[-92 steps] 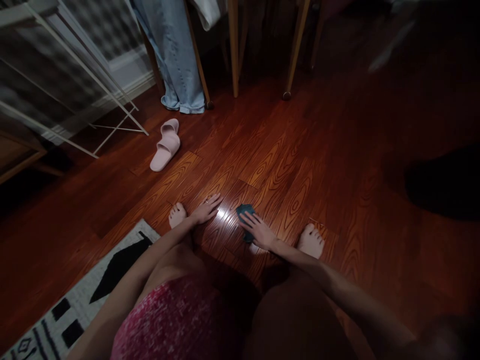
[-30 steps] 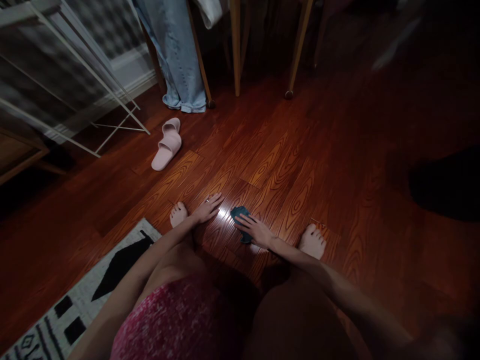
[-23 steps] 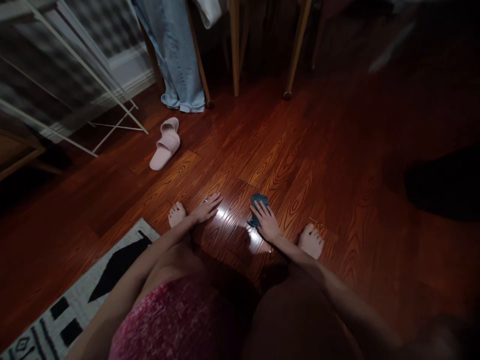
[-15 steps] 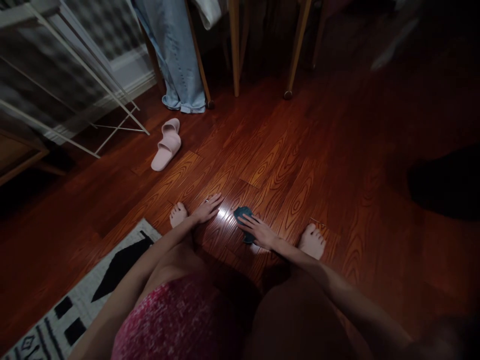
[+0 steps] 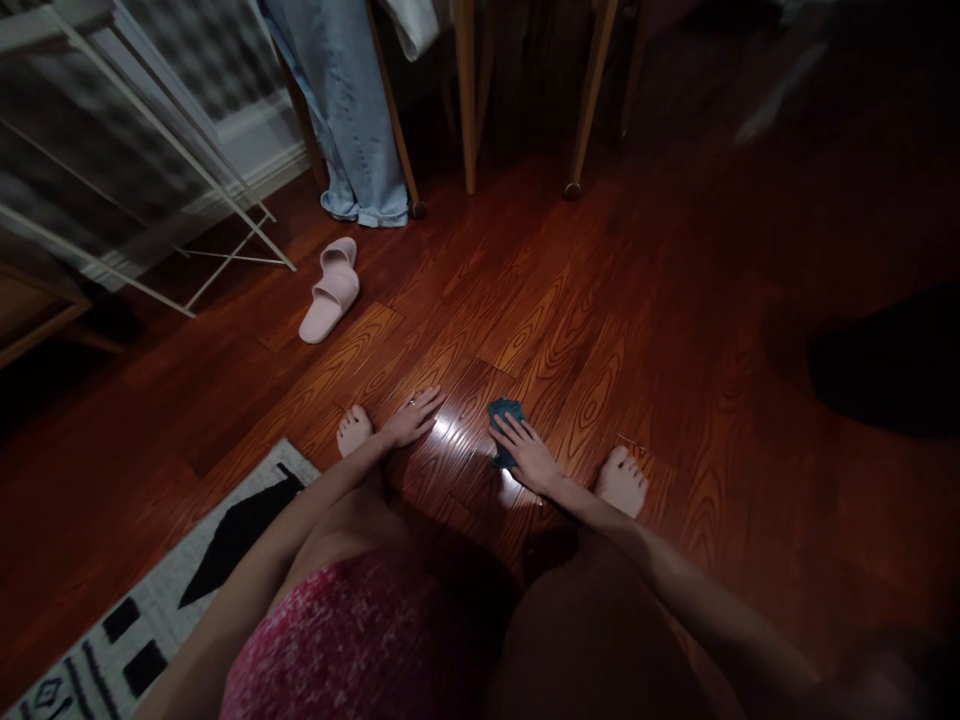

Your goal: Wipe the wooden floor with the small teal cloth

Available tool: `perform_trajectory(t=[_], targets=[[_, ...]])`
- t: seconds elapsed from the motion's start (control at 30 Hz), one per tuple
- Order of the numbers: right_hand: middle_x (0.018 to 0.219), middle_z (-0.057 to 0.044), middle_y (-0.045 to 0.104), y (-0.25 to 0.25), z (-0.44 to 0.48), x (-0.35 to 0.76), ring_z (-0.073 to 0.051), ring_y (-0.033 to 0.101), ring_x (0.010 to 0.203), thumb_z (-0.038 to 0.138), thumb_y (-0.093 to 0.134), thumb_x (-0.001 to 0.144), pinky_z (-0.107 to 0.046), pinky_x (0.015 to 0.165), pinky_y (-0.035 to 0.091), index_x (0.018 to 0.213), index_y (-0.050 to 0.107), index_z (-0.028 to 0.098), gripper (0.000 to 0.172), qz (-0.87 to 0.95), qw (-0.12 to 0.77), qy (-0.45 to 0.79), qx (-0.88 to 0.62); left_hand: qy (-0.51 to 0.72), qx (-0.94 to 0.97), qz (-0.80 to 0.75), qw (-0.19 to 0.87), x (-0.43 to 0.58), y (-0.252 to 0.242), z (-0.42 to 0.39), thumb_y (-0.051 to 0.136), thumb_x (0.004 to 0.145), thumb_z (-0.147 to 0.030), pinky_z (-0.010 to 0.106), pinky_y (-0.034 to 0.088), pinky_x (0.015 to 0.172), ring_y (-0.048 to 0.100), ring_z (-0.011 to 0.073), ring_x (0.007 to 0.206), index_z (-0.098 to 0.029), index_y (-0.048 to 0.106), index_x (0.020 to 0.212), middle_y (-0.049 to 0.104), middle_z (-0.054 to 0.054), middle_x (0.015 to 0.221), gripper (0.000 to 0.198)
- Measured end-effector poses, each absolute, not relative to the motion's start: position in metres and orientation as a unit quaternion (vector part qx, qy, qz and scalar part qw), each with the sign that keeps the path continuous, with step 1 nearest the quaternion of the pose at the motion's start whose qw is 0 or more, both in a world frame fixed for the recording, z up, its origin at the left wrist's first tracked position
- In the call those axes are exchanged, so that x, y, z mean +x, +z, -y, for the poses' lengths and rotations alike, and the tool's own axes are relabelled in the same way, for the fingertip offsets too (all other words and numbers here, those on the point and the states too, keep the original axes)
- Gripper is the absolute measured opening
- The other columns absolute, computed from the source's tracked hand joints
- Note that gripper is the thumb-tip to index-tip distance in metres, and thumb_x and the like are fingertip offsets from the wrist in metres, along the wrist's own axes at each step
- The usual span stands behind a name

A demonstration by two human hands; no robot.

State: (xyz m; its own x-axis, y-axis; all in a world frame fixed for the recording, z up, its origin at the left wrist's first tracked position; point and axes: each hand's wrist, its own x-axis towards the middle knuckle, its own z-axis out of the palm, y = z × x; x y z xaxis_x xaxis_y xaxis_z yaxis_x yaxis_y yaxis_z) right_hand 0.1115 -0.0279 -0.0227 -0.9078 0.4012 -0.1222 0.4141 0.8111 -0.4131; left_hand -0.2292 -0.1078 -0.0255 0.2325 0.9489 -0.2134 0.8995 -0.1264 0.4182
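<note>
**Cloth (image 5: 505, 407) and right hand (image 5: 532, 457) shifted toward the right foot (image 5: 622, 482) since the earlier frame**

Nearest: bare feet stand wide apart, presumably for balance, the left foot (image 5: 355, 430) just beyond a patterned rug (image 5: 161, 600). The right hand lies flat over the cloth, fingers slightly spread, not gripping; the palm probably keeps it pressed to the wooden floor (image 5: 517, 300). The cloth lies between the feet, right of a bright reflection. The left hand (image 5: 411, 422) rests flat, fingers extended, holding nothing visible, apparently as a prop.

Beyond: pink slippers (image 5: 326, 300), seemingly overlapping. Farther: jeans (image 5: 364, 150) hang beside wooden legs (image 5: 463, 110).

Markings: no brand, label or writing legible; the rug shows shapes only.
</note>
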Motion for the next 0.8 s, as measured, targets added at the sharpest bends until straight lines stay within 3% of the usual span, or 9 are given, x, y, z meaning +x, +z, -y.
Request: perform_trajectory(t=[0.17, 0.43, 0.67, 0.8], targets=[[0.169, -0.010, 0.026, -0.017, 0.031, 0.100, -0.027, 0.013, 0.157, 0.011, 0.068, 0.076, -0.050, 0.125, 0.016, 0.158, 0.037, 0.022, 0.089, -0.964, 0.056, -0.227, 0.129, 0.050, 0.748, -0.619, 0.234, -0.228, -0.024, 0.107, 0.028, 0.108, -0.048, 0.052, 0.008, 0.126, 0.011, 0.0257, 0.158, -0.023, 0.023, 0.165, 0.014, 0.009, 0.171, 0.062], [0.169, -0.014, 0.026, -0.019, 0.023, 0.111, -0.029, 0.014, 0.157, 0.008, 0.063, 0.078, -0.051, 0.125, 0.018, 0.157, 0.038, 0.015, 0.083, -0.942, -0.010, -0.188, 0.279, 0.056, 0.751, -0.614, 0.238, -0.229, -0.024, 0.107, 0.026, 0.108, -0.049, 0.050, 0.005, 0.127, 0.011, 0.0239, 0.158, -0.022, 0.022, 0.165, 0.015, 0.010, 0.171, 0.063], [0.169, -0.012, 0.025, -0.023, 0.032, 0.105, -0.027, 0.014, 0.157, 0.011, 0.065, 0.075, -0.050, 0.126, 0.016, 0.158, 0.038, 0.019, 0.087, -0.962, 0.032, -0.213, 0.165, 0.052, 0.749, -0.616, 0.237, -0.229, -0.024, 0.107, 0.029, 0.108, -0.048, 0.051, 0.006, 0.127, 0.011, 0.0243, 0.158, -0.025, 0.022, 0.165, 0.015, 0.008, 0.171, 0.062], [0.170, -0.010, 0.024, -0.024, 0.027, 0.103, -0.026, 0.013, 0.158, 0.013, 0.066, 0.077, -0.051, 0.126, 0.015, 0.159, 0.037, 0.022, 0.087, -0.961, 0.022, -0.207, 0.182, 0.053, 0.749, -0.616, 0.238, -0.229, -0.025, 0.107, 0.030, 0.108, -0.046, 0.051, 0.007, 0.127, 0.011, 0.0242, 0.158, -0.025, 0.021, 0.165, 0.015, 0.008, 0.171, 0.062]])
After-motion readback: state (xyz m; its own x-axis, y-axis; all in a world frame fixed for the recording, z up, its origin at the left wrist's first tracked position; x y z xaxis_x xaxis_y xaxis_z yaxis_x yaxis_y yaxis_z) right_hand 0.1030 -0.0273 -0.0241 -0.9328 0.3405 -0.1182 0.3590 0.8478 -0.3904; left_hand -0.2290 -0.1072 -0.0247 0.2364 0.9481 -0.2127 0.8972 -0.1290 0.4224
